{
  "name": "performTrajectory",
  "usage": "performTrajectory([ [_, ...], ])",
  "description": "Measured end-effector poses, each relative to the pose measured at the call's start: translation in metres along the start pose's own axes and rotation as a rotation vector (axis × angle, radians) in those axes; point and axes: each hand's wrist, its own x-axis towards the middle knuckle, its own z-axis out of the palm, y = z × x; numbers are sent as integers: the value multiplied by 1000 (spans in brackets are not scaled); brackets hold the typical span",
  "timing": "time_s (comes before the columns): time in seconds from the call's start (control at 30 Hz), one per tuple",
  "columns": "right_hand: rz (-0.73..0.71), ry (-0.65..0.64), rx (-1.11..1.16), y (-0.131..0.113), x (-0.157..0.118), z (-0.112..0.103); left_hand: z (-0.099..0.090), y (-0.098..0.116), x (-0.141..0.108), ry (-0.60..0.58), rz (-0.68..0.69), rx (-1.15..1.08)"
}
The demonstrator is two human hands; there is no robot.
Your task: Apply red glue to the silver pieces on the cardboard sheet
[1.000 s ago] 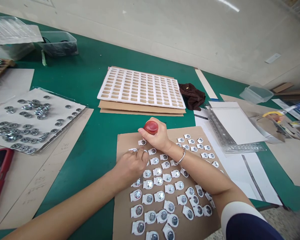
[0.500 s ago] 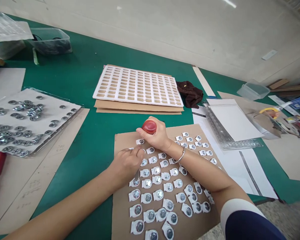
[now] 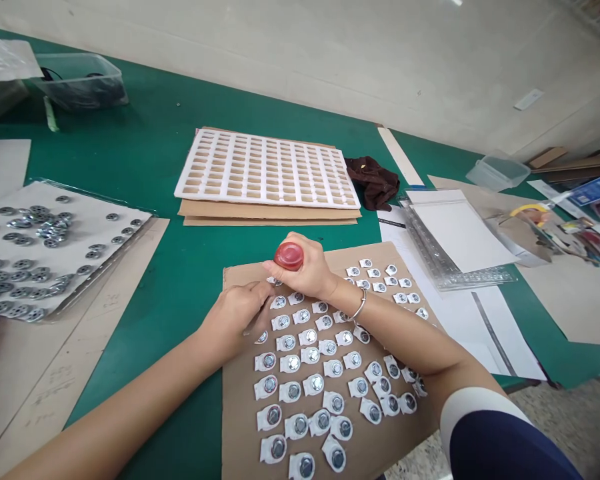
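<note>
Red knob (image 3: 289,256) is in R hand (image 3: 311,270), over far edge of the cardboard (image 3: 237,427); handle or bottle, can't tell. R fist wrapped tight round it, thumb to the left; rounded end faces up, long axis approx. vertical, lower part hidden by the fist.

Key relation: L hand (image 3: 233,317) sits just left of & a bit nearer the wearer than R hand, over the board's left edge. L fingers curled; underside blurred, so can't tell if they grip anything.

Under & nearside of both hands: white tabs (image 3: 291,391) w/ round metal centers, loose rows, a few overlapping bottom rt. One tab partly shows btwn the fists.

Further out, on the green table (image 3: 173,287): white grid tray (image 3: 267,201) beyond the hands, dark cloth (image 3: 373,181) beside it, metal discs (image 3: 40,273) in clusters far left.
</note>
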Motion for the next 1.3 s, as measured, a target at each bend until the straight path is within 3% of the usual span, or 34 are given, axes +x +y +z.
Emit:
performTrajectory([
  [0.23, 112, 37, 11, 1, -4, -8, -2, -5, 1, 22, -36, -91],
  [0.47, 339, 154, 426, -5, -7, -22, -4, -4, 1, 7, -112, -153],
  [0.77, 179, 157, 112, 0, -22, -16, -7, -3, 1, 39, -142, -233],
  [1.3, 177, 179, 143, 9, -28, -9, 0, -12, -2, 20, -148, -226],
])
